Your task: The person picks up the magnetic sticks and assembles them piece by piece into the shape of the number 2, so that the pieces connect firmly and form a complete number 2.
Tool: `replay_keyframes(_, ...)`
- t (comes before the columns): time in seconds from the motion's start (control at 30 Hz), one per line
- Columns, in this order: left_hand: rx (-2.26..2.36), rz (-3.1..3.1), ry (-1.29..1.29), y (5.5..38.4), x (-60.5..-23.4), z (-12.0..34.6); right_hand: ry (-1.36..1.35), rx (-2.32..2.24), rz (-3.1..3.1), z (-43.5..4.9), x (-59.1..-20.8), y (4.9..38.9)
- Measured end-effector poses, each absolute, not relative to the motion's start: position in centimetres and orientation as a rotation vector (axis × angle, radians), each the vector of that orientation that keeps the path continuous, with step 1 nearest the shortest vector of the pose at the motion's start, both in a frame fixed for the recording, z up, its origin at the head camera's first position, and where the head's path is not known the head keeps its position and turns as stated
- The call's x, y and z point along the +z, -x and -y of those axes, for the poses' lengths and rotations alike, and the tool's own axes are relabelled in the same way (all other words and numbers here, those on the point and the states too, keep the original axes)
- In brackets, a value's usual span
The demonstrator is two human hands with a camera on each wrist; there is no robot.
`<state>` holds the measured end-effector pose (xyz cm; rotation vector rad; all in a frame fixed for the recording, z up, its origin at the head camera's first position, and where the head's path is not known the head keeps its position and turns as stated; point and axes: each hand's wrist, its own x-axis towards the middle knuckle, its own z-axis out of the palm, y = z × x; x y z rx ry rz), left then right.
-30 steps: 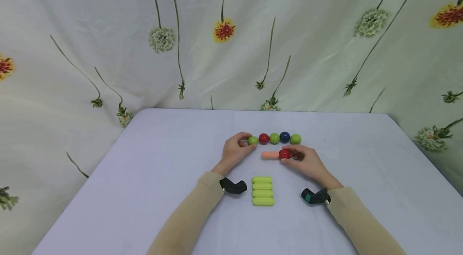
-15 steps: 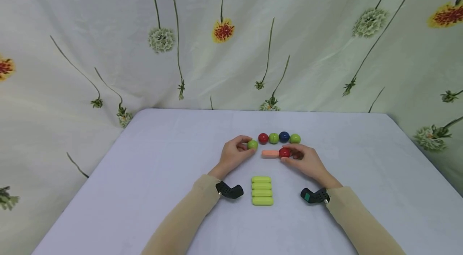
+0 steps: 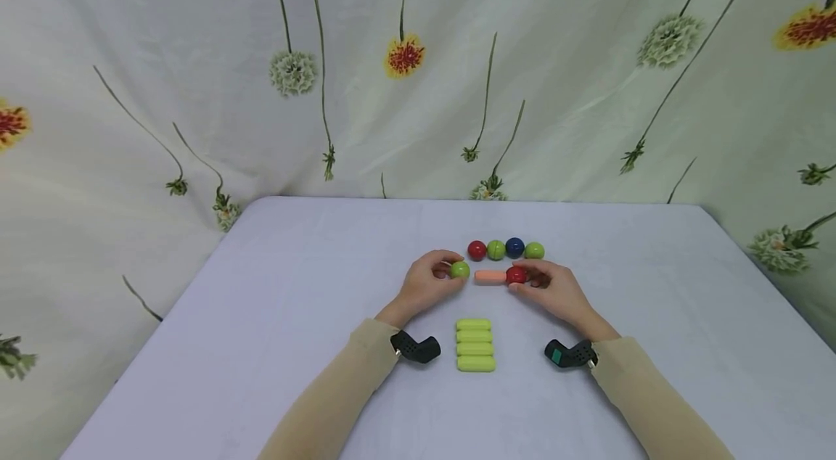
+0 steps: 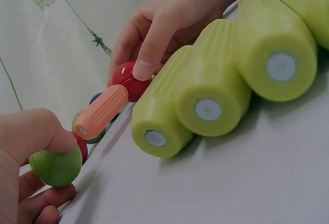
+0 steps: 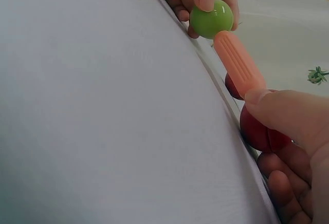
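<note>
And here we are just right of the frame's centre, where both hands are busy. The left hand (image 3: 426, 284) has the green ball (image 3: 460, 270) pinched, thumb on one side and fingers on the other. Over to the right hand (image 3: 555, 293) — thumb and fingers clamped on the red ball (image 3: 517, 276), with the orange rod (image 3: 490, 277) joined to it and pointing left. The rod's free end sits just beside the green ball, a slim gap between them in the head view; the left wrist view catches a small pale disc in that end.

Right behind, a little higher in the frame, there's a tidy row: second red ball (image 3: 477, 250), second green ball (image 3: 496, 249), blue ball (image 3: 514, 248), third green ball (image 3: 534, 250), left to right. Lower down, between the forearms, four yellow-green rods (image 3: 475, 349) lie side by side in a stack running down the frame.

Black devices sit at both wrists, below beige sleeves (image 3: 326, 391) — all of it over a pale table (image 3: 294, 286), with a flower-printed cloth (image 3: 575, 97) filling the upper frame.
</note>
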<state>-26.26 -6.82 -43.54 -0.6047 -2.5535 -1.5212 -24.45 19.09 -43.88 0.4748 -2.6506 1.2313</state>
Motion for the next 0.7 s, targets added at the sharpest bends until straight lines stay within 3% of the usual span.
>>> replay_keyframes(0.7,-1.604,2.598,0.674,26.63,-43.6,7.25,-0.512,1.249,2.638,-19.18,-44.06,24.68)
